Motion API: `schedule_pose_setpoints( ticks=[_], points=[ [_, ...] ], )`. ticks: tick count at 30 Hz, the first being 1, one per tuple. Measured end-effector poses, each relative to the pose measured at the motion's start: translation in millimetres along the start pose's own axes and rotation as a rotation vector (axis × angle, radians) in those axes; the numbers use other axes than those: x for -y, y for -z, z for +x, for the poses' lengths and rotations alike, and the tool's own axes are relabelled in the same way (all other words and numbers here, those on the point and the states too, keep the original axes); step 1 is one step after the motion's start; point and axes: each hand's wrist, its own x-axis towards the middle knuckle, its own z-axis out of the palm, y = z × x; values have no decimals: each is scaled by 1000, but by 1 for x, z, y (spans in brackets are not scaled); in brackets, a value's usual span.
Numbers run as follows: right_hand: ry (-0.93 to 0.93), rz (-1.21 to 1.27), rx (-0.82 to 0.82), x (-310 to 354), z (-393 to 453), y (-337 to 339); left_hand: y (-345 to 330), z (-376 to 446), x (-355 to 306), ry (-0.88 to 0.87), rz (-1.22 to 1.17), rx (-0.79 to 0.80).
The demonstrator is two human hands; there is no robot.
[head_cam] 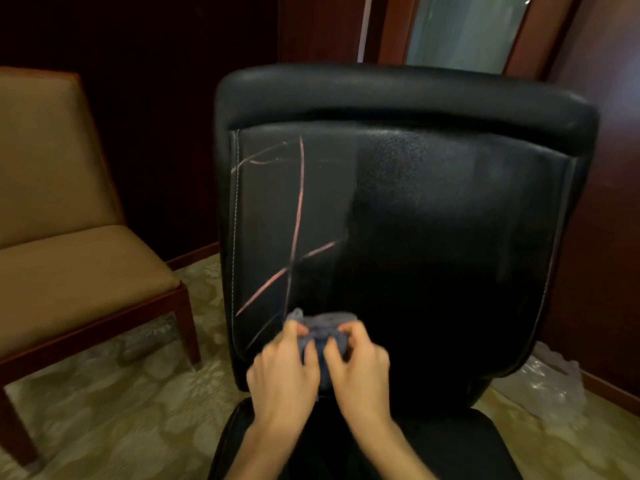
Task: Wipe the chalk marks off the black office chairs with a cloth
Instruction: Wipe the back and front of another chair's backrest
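- One black office chair (433,216), backrest facing us, glossy leather; pink chalk marks (298,216) cross its left half.
- One grey-blue cloth (323,332) bunched low on the backrest.
- Two hands: left hand (282,372) and right hand (358,368), fingers curled, pinching the cloth.

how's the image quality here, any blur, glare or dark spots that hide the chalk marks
Head view: dim room; both hands, left hand and right hand, and the grey cloth they grip are motion-blurred. A soft sheen shows on the upper backrest of the black office chair, while its lower right falls into deep shadow. The pink chalk marks on the left side stay readable. Wide-angle bending curves the edges.
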Motion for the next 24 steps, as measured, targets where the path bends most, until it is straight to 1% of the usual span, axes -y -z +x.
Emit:
schedule_pose_setpoints(
  ticks=[2,6,10,15,17,19,21,24],
  points=[
    [-12,-11,26,1,-3,2,-2,-2,3,-8,7,11],
    [130,-30,-115,41,44,18,27,30,-29,-100,-71,-132],
    [155,-152,-86,92,109,39,59,84,-74,-119,-76,-89],
    [264,-130,-178,132,143,51,78,125,-108,-210,-96,-171],
    [305,-132,-210,129,137,48,78,126,-107,-237,-66,-172],
    [328,-172,-205,112,123,43,73,117,-94,-248,2,-143],
    [329,-280,-144,88,102,39,64,100,-75,-239,103,-64],
    [336,-453,-22,68,77,42,52,69,-54,-202,137,57]
  ],
)
